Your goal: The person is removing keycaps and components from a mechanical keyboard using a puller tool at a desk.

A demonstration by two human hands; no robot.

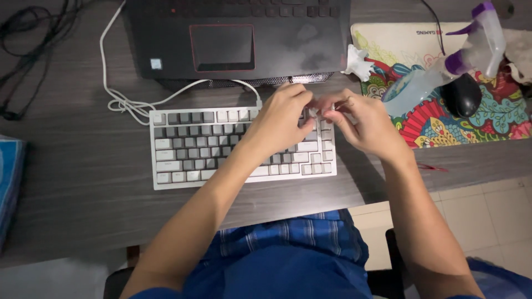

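Nearest, the person's 2 forearms are reaching away over a dark wooden desk (72, 182). Both hands are meeting above the far right corner of a white and grey keyboard (188, 149). The left hand (277, 124) is curling its fingers inward, knuckles up. The right hand (360, 124) is pinching a small pale piece, seemingly a keycap (313, 112), between thumb and forefinger; its other fingers are lying loosely bent. The piece is sitting between the 2 sets of fingertips, touching both. Judgement: a light, square grip is suiting such a small part. Farther right, a spray bottle (438, 77) is lying on a patterned mat (499, 111); a laptop (238, 39) is standing farthest.
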